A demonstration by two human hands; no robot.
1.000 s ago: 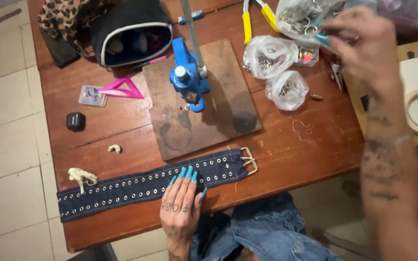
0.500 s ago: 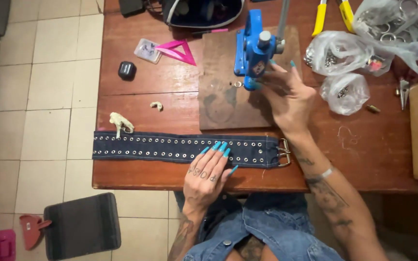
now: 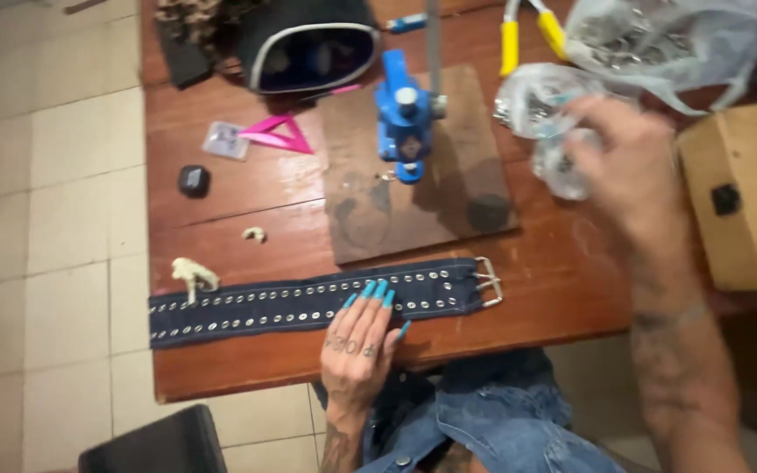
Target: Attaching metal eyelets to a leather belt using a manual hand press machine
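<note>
Dark denim eyelet-studded belt (image 3: 308,302) pinned flat on wooden worktop (image 3: 221,359) by left hand (image 3: 357,346), fingers spread. Right hand (image 3: 628,166) blurred at clear plastic bag (image 3: 545,109), grip unreadable. Step judged: fetching hardware; next likely needs seating under blue hand press (image 3: 405,123).

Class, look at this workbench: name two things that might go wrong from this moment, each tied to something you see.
1. The denim belt lies along the table's front edge, pinned only by the left hand; if that hand lifts, it may slide off.
2. The right hand reaches into small clear bags of metal parts; a tug might spill them across the table.
</note>
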